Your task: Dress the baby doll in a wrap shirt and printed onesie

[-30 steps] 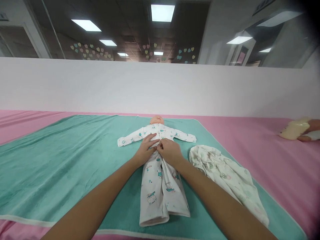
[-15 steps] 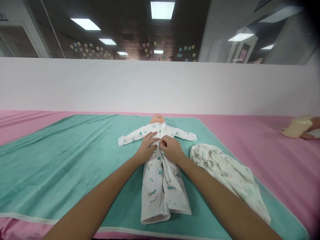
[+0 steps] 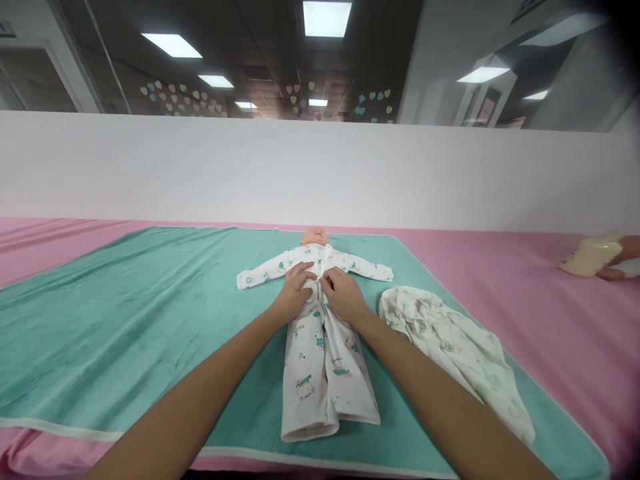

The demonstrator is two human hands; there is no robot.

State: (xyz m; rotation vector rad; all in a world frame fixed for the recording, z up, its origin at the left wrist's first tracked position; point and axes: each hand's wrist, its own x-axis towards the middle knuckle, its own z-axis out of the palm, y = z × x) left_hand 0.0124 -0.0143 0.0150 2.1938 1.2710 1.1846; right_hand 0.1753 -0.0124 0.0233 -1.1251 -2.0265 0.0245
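Note:
A baby doll (image 3: 315,236) lies on its back, head away from me, in a white long-sleeved baby romper (image 3: 305,373) with small teal and pink prints. Its sleeves spread to both sides and its legs point toward me. My left hand (image 3: 296,290) rests on the romper at the waist, thumb and forefinger gripping cloth beside the front opening. Close by, my right hand (image 3: 344,293) pinches the opposite edge of that opening, fingers curled. The fastening between my fingertips is too small to make out.
A crumpled white printed baby garment (image 3: 455,347) lies to the right on the teal blanket (image 3: 150,320). Pink cloth (image 3: 565,333) surrounds the blanket. At far right another person's hand (image 3: 627,250) holds a pale yellow bottle-like object (image 3: 590,255). A white wall (image 3: 300,173) stands behind.
My hands stay at the romper's waist, with only a slight shift of the fingers at the opening. The view has tilted slightly. The other person's hand and the pale object have moved slightly left.

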